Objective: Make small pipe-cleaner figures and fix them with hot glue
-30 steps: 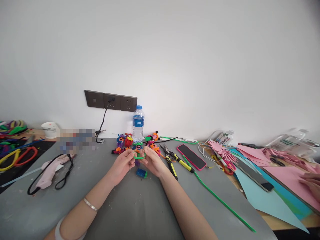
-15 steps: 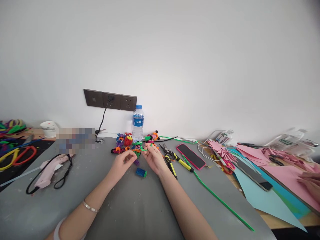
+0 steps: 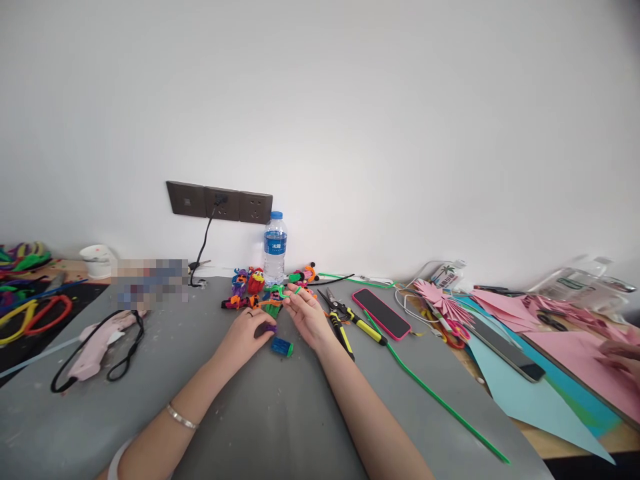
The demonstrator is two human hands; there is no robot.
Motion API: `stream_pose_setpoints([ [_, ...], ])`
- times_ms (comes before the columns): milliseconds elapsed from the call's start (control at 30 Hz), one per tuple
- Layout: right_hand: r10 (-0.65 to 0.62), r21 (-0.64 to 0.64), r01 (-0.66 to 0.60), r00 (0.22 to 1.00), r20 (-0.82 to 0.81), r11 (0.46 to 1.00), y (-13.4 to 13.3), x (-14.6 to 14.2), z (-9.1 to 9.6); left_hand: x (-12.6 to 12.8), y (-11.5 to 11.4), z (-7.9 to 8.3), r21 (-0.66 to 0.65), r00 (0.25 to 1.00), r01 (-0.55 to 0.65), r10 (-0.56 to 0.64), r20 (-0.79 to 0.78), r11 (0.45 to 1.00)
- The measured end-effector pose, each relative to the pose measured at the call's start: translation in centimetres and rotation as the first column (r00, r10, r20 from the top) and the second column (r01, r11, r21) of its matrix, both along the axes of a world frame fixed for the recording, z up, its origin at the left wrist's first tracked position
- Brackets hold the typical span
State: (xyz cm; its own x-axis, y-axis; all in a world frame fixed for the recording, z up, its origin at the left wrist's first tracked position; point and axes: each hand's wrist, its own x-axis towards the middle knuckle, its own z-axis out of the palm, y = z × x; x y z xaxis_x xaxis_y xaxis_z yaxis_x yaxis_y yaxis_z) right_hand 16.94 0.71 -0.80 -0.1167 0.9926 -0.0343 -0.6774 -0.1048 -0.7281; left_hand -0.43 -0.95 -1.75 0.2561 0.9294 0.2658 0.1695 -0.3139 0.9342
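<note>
My left hand (image 3: 247, 335) is low over the grey table, thumb and forefinger closed at a small purple fuzzy piece (image 3: 271, 329). My right hand (image 3: 306, 315) is raised a little, its fingers pinching a short curled green pipe cleaner (image 3: 290, 291). Just in front of me, near the left fingertips, lies a blue fuzzy roll (image 3: 281, 346) with a green end. Behind the hands several colourful pipe-cleaner figures crowd together, among them a red one (image 3: 256, 280) with a yellow face. Part of a green figure (image 3: 273, 309) shows between my hands.
A water bottle (image 3: 275, 250) stands by the wall. Right of my hands lie yellow-black pliers (image 3: 344, 320), a pink-cased phone (image 3: 382, 313) and a long green pipe cleaner (image 3: 440, 393). At left is a pink glue gun (image 3: 97, 350). Another person's hand (image 3: 620, 357) rests on pink paper.
My left hand has moved down and slightly right, away from my right hand, to the purple piece. My right hand stays nearly in place with the green pipe cleaner.
</note>
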Motion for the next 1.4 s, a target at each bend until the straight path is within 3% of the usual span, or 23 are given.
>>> stream_pose_setpoints([
  [167,-0.019,0.014,0.017,0.994,0.107,1.000,-0.1,-0.1,-0.4,0.3,-0.5,1.4,-0.104,0.971,-0.050,0.073,0.230,0.993],
  [300,-0.017,0.065,0.004,0.981,0.193,0.998,-0.3,-0.2,-0.5,0.2,-0.5,1.9,-0.170,0.950,-0.106,0.150,0.272,0.980],
  [467,-0.031,0.122,0.001,0.968,0.247,0.992,-0.3,-0.4,-0.6,0.1,-0.3,1.4,-0.174,0.943,-0.128,0.174,0.282,0.976],
  [733,0.002,0.165,-0.056,0.951,0.308,0.985,-0.5,-0.5,-0.6,0.1,-0.5,1.4,-0.154,0.950,-0.171,0.205,0.236,0.973],
  [900,-0.079,0.176,0.032,0.960,0.270,0.984,-0.4,-0.5,-0.3,0.2,-0.6,1.6,-0.134,0.972,-0.112,0.137,0.191,0.985],
  [1033,-0.141,0.219,0.087,0.959,0.244,0.972,-0.5,-0.5,-0.2,0.3,-0.8,1.7,-0.019,0.994,-0.091,0.090,-0.055,0.996],
  [1133,-0.094,0.219,0.038,0.964,0.249,0.975,-0.7,-0.7,0.0,0.4,-1.0,1.6,0.151,0.962,-0.067,0.104,-0.252,0.986],
  [1233,-0.023,0.205,-0.027,0.971,0.240,0.978,-1.0,-0.9,0.1,0.4,-1.1,1.4,0.229,0.943,-0.042,0.115,-0.314,0.972],
  [1300,-0.009,0.190,-0.032,0.977,0.211,0.981,-1.0,-0.9,0.1,0.4,-1.0,1.3,0.208,0.948,-0.079,0.138,-0.288,0.975],
  [1400,-0.040,0.152,0.021,0.991,0.128,0.988,-0.7,-0.6,0.0,0.4,-0.8,1.2,0.053,0.973,-0.167,0.174,-0.154,0.984],
])
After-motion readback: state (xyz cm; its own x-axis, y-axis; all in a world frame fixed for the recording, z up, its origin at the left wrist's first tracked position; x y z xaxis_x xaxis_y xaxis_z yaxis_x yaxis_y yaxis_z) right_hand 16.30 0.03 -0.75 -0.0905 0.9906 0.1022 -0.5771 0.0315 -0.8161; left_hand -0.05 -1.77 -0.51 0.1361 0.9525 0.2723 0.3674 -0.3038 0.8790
